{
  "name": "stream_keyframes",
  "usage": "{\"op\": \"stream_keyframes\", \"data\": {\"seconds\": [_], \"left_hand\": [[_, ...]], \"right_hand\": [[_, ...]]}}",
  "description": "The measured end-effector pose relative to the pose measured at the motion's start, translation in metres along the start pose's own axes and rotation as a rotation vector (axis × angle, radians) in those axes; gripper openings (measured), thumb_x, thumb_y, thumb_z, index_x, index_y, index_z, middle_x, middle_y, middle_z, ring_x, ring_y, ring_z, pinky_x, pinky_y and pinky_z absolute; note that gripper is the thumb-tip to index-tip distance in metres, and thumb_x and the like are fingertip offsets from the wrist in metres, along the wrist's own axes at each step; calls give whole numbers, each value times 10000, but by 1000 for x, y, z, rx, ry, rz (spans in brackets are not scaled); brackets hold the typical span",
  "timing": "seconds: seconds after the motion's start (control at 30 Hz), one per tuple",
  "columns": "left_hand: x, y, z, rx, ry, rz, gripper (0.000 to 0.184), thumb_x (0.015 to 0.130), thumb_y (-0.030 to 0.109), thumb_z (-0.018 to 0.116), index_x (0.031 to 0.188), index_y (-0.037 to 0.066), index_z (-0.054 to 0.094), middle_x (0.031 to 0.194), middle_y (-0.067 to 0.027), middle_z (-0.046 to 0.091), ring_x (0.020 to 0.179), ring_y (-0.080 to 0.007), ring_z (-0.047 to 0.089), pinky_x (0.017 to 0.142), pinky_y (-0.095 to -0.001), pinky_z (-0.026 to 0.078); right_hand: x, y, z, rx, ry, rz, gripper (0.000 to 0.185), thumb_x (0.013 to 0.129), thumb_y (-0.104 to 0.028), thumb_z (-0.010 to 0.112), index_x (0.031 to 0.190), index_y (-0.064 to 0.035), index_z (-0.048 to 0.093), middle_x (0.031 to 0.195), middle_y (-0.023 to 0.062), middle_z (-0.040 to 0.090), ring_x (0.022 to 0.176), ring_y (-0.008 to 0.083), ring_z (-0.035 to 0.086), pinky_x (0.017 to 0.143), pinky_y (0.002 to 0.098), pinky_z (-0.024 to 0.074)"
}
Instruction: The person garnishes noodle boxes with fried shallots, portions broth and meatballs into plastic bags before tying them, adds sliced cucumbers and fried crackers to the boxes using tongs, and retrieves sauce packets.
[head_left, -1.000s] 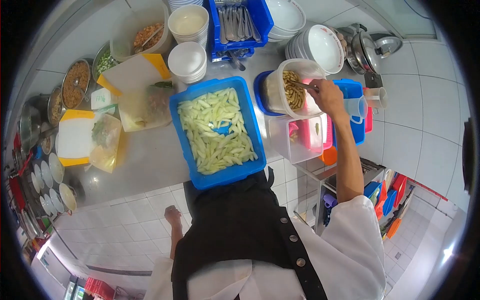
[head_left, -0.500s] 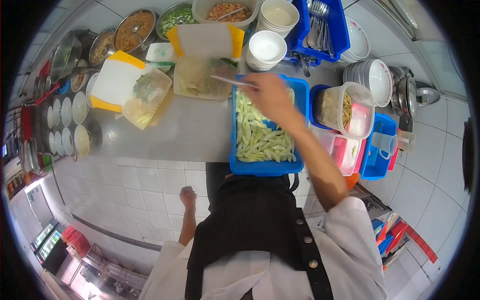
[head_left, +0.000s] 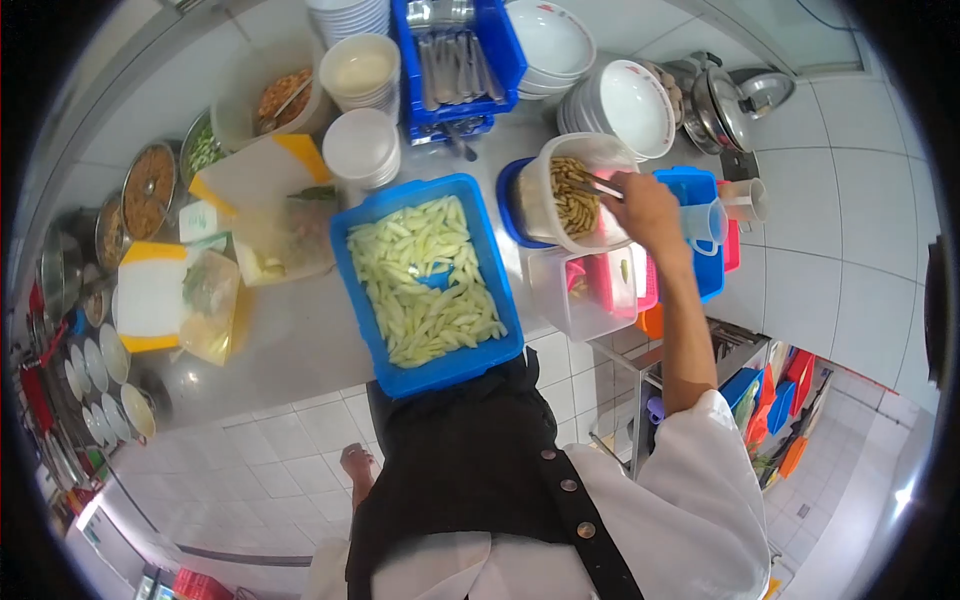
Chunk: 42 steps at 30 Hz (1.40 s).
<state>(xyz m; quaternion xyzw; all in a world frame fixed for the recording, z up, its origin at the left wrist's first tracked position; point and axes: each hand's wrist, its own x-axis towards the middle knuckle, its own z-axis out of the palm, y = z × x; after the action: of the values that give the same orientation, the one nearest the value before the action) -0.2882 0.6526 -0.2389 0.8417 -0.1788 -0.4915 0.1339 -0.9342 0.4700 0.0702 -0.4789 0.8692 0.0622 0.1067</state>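
Observation:
My right hand (head_left: 650, 212) grips metal tongs (head_left: 597, 184), whose tips reach into the brown pickled pieces (head_left: 574, 200) in a clear plastic tub (head_left: 548, 215). Left of the tub, a blue tray (head_left: 404, 381) holds many pale green vegetable pieces (head_left: 425, 285). My left hand (head_left: 357, 462) hangs low beside my apron, its fingers curled and small in view; whether it holds anything does not show. Two filled clear bags lie at the left: one (head_left: 208, 300) by a white and yellow sheet, another (head_left: 290, 240) under a second such sheet.
White bowls (head_left: 361, 146) and a blue cutlery bin (head_left: 508, 50) stand at the back. Bowls of chopped food (head_left: 150, 190) line the left edge. Right of the tub are large white bowls (head_left: 632, 110), a blue bin (head_left: 711, 275) and a clear jug (head_left: 703, 222). Tiled floor (head_left: 290, 460) shows below.
Half a second ago my right hand held the tongs over the blue tray, towards the bags; now they are back in the tub at the right. The camera view has shifted too.

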Motion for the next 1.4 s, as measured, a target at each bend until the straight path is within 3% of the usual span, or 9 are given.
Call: {"op": "stream_keyframes", "data": {"seconds": [0.07, 0.4, 0.87, 1.0, 1.13, 1.2, 1.27, 1.37, 1.4], "left_hand": [[11, 7, -2, -160, -113, 80, 48, 877, 87, 566, 879, 41, 577, 608, -69, 530, 431, -156, 498, 366, -279, 400], [-12, 47, 7, -36, -86, 72, 96, 868, 17, 541, 955, 52, 560, 629, -50, 524, 462, -127, 495, 381, -254, 403], [2, 37, 4, -65, -55, 24, 80, 866, 54, 572, 945, 46, 562, 612, -34, 514, 444, -120, 481, 383, -244, 402], [-1, 17, 1, -152, -59, 62, 63, 870, 82, 565, 905, 32, 582, 610, -45, 527, 442, -125, 490, 384, -250, 407], [21, -28, 5, -143, -97, 91, 66, 871, 94, 575, 874, 39, 611, 622, -59, 549, 458, -140, 525, 388, -262, 431], [57, -78, 11, -53, -48, 455, 91, 846, 96, 559, 856, 28, 618, 595, -49, 544, 479, -156, 540, 401, -304, 444], [26, -39, 20, -57, -32, 292, 82, 847, 73, 537, 846, 38, 612, 590, -58, 545, 484, -151, 549, 413, -296, 442], [-5, 25, 29, -145, 57, 281, 90, 854, 73, 537, 852, 20, 610, 595, -55, 546, 486, -140, 548, 413, -289, 436], [-5, 37, 28, -190, 69, 305, 97, 863, 74, 536, 857, 13, 611, 595, -55, 548, 488, -134, 547, 417, -283, 434]], "right_hand": [[11, 19, 35, 25, 116, -159, 208, 830, -221, 674, 966, -65, 695, 812, 157, 685, 776, 362, 651, 705, 447, 517], [-3, 44, 3, 393, 124, -22, 191, 836, -201, 666, 953, -57, 711, 805, 195, 683, 747, 376, 651, 686, 427, 505], [27, 24, 20, -325, 81, -335, 120, 854, -162, 581, 829, -60, 640, 801, 162, 664, 780, 349, 660, 622, 448, 524], [8, 34, -13, -183, 16, -183, 133, 826, -177, 637, 881, -58, 664, 839, 182, 665, 821, 389, 639, 712, 463, 522], [-4, 68, -30, 156, 185, -227, 254, 860, -207, 668, 1026, -16, 682, 927, 155, 698, 776, 285, 667, 704, 375, 511], [-11, 28, -65, 405, 61, -172, 259, 888, -193, 661, 1043, 14, 676, 928, 119, 704, 795, 191, 658, 713, 320, 509], [-21, -59, -97, 468, -89, -158, 222, 893, -147, 660, 1047, 12, 677, 923, 105, 700, 831, 156, 653, 746, 288, 514], [-28, -190, -39, 813, 9, -679, 206, 870, -114, 686, 1041, 1, 676, 933, 124, 697, 794, 173, 651, 757, 285, 515], [-27, -248, -38, 692, -256, -739, 191, 857, -97, 691, 1027, -13, 674, 944, 134, 681, 835, 192, 653, 771, 302, 518]]}}
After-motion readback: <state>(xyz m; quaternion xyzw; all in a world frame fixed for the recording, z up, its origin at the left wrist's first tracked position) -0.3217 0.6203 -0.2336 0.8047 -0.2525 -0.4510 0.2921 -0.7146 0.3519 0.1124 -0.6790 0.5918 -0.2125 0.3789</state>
